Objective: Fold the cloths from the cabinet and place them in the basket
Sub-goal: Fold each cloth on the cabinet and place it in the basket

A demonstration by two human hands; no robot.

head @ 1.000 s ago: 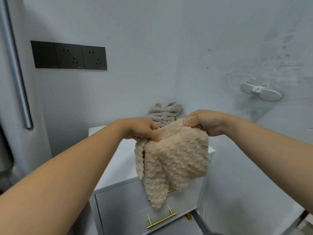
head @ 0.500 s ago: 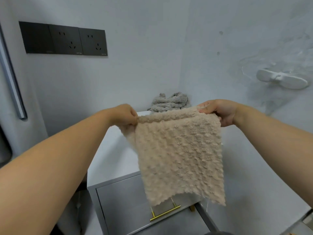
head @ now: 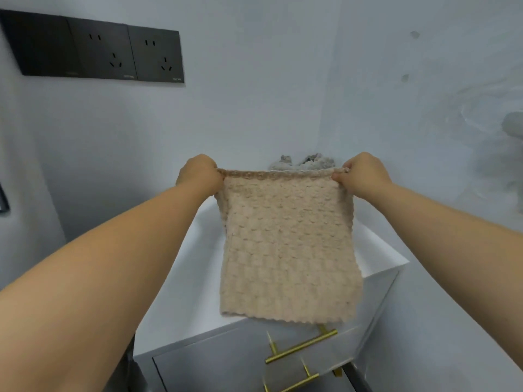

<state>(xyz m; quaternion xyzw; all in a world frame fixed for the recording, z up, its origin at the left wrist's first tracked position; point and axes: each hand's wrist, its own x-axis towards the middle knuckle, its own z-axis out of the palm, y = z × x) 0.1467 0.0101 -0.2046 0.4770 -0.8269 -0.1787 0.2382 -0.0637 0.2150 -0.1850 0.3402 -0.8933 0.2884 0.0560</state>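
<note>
Cloth, beige with a knobbly pile, hangs flat between the hands above the white cabinet: left hand pinches the upper left corner, right hand pinches the upper right, top hem taut between them. Judged light, soft, wholly limp, grippy rather than slippery; corners are the sensible holds, and the free lower edge below the hands has no support. Grey cloths lie heaped just beyond the hands.
</note>
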